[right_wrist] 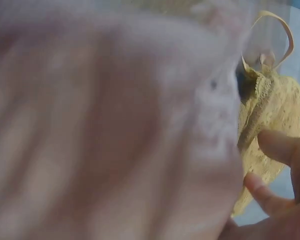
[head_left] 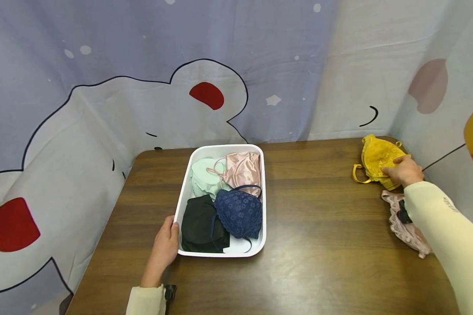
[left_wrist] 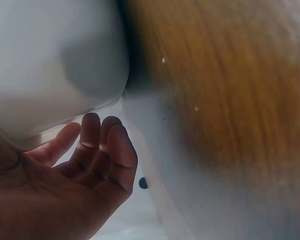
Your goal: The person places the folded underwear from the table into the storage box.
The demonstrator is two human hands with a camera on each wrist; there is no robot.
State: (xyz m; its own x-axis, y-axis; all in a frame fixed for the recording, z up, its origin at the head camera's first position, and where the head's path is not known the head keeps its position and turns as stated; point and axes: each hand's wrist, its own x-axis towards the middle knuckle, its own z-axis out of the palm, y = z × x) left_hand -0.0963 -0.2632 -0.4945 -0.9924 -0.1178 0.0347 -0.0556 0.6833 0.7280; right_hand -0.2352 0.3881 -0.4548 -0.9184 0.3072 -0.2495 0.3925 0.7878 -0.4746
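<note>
In the head view my left hand (head_left: pixel 167 240) holds the left side of a white tray (head_left: pixel 264 210) near its front corner. The left wrist view shows that hand's curled fingers (left_wrist: pixel 122 147) against the tray's edge. Folded inside lie a mint-green garment (head_left: pixel 205 175), a pink satin one (head_left: pixel 242 168), a black one (head_left: pixel 201 225) and a navy lace bra (head_left: pixel 239 214). At the far right my right hand (head_left: pixel 407 171) pinches a yellow lace bra (head_left: pixel 378 159). A pale pink lace bra (head_left: pixel 402 225) lies just nearer, partly hidden by the sleeve.
Everything rests on a brown wooden table (head_left: pixel 311 210). A printed curtain (head_left: pixel 284 65) hangs along its back and sides. Something black (head_left: pixel 404 213) lies by the pink bra, partly covered by the right sleeve. Bare wood stretches between the tray and the right-hand garments.
</note>
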